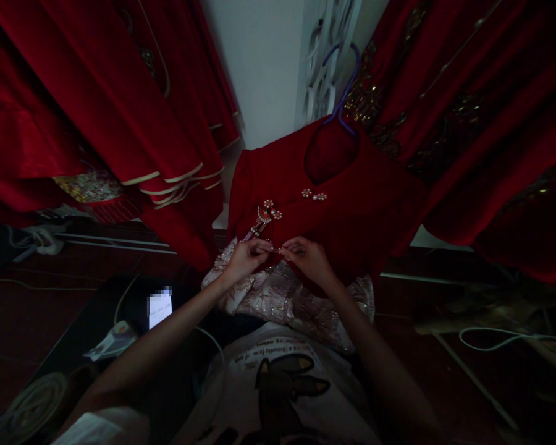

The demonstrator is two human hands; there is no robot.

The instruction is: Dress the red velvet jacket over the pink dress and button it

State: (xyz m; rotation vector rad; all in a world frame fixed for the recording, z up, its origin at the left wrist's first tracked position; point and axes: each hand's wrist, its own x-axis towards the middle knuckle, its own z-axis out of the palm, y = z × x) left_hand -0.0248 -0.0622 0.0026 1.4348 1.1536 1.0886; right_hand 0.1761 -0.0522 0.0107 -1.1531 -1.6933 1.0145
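A red velvet garment (pixel 352 204) hangs on a purple hanger (pixel 343 93) in front of me. Pearl clasps (pixel 314 194) and a beaded tassel ornament (pixel 263 217) run down its slanted front. My left hand (pixel 245 256) and my right hand (pixel 308 256) meet at a small clasp (pixel 276 248) below the ornament. Both hands pinch there, fingers pressed together on the fastening and the red cloth. A pale embroidered cloth (pixel 282 300) lies under my wrists.
More red garments with cream trim (pixel 120 111) hang at the left, others with gold embroidery (pixel 467 111) at the right. A dark surface at lower left holds an iron (pixel 113 340) with a white cord. A white cable (pixel 505 337) lies at the right.
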